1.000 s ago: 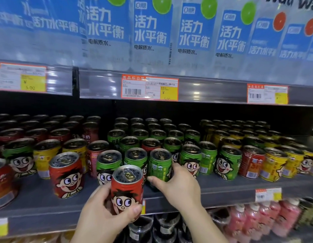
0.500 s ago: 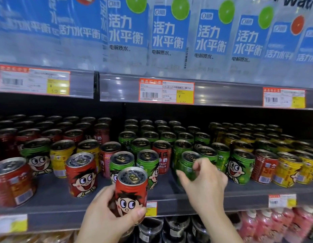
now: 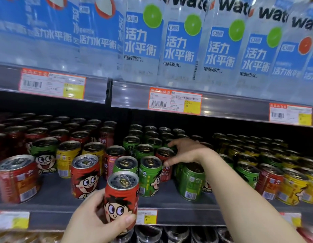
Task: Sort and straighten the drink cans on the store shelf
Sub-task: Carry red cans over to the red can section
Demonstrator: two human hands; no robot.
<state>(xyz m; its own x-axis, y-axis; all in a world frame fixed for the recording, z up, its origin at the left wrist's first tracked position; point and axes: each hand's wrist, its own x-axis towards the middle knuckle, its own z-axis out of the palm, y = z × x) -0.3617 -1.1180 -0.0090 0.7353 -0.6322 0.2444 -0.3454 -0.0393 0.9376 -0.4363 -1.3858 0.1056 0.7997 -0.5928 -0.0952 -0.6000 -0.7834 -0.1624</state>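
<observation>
I observe the can shelf (image 3: 52,190), a grey deck under a row of electrolyte-water bottles (image 3: 141,42), carrying red cans toward its left end, green cans in the middle and yellow cans (image 3: 292,186) toward its right end, with several colours misplaced along the front edge. My right hand (image 3: 185,152) reaches over the green block, fingers curled over the lid of a red can (image 3: 165,163) standing among the green ones in the second row; thumb and fingertips appear to touch its rim, though I cannot tell whether the grip has closed. My left hand (image 3: 99,218) holds a second red cartoon-face can (image 3: 121,199) off the shelf, in front of its front edge at the middle, upright, fingers and thumb wrapped round the lower body. In my judgement these cans are full, so moderately heavy for their size, rigid, with smooth printed walls that could slip. The ribbed body offers the surest hold; a lid-rim pinch suits only a short lift from a tight row, where neighbours may tip.
</observation>
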